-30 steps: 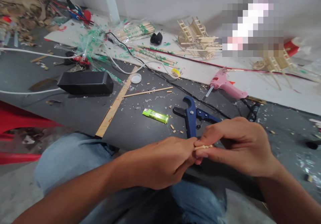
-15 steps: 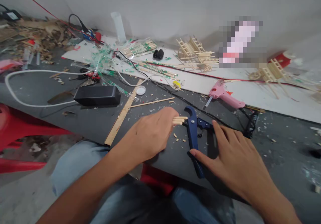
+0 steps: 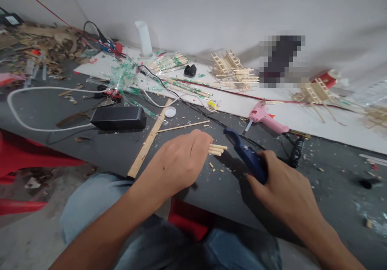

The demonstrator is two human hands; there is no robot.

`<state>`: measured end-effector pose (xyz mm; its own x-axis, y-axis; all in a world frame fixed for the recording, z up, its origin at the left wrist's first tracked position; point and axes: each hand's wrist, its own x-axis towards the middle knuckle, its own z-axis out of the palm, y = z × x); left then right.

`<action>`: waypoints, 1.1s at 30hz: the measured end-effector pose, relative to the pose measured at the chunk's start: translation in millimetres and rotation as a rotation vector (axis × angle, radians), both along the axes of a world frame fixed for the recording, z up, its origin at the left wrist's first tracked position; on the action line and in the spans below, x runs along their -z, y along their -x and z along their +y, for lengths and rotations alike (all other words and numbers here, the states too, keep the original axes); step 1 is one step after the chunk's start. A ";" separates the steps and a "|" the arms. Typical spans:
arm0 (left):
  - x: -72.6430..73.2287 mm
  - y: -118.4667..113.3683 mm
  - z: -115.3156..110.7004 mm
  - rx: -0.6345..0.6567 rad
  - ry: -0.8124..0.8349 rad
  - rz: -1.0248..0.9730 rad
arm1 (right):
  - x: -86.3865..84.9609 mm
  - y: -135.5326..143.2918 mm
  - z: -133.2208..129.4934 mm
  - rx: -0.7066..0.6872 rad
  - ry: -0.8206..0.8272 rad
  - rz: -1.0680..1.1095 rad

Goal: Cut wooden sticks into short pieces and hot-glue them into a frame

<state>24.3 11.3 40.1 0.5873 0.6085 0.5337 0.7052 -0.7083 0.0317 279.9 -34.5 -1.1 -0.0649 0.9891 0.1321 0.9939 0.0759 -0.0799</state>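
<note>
My left hand [image 3: 184, 159] is closed around a small bundle of round wooden sticks [image 3: 217, 149], whose ends poke out to the right past the fingers. My right hand [image 3: 281, 185] grips a dark blue pipe cutter [image 3: 250, 157], raised off the table and slightly blurred. Its hooked jaw points up and left, a short gap away from the stick ends. Fingers and palm hide most of its handles. Beneath the bundle lie several short cut-off bits [image 3: 212, 166]. A single long stick [image 3: 183, 126] rests on the table beyond my left hand.
A pink glue gun [image 3: 266, 118] lies beyond the cutter. To the left sit a black box [image 3: 118, 118] with a white cable, a wooden strip [image 3: 148, 143] and a round white lid [image 3: 170, 112]. Small stick models [image 3: 232, 68], wrapped sticks [image 3: 169, 62] and cables line the back.
The pipe cutter has lifted and tilted to the left, its jaw moving away from the stick ends. My right hand has closed around its handles. The left hand has barely moved.
</note>
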 end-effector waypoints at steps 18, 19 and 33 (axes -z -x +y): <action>1.9 -3.1 -9.7 0.036 -0.029 -0.014 | -14.7 34.8 -8.2 -0.288 -0.226 0.399; 2.1 -3.2 -9.8 0.033 -0.028 -0.008 | -14.1 35.5 -9.0 -0.285 -0.222 0.401; 4.0 -4.8 -8.7 -0.001 -0.044 0.028 | -8.0 38.4 -12.3 -0.300 -0.199 0.406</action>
<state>29.1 2.6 36.0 0.6015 0.5854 0.5437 0.7063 -0.7077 -0.0193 241.5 -46.8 6.9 -0.2456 0.8883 0.3881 0.8184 0.4046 -0.4080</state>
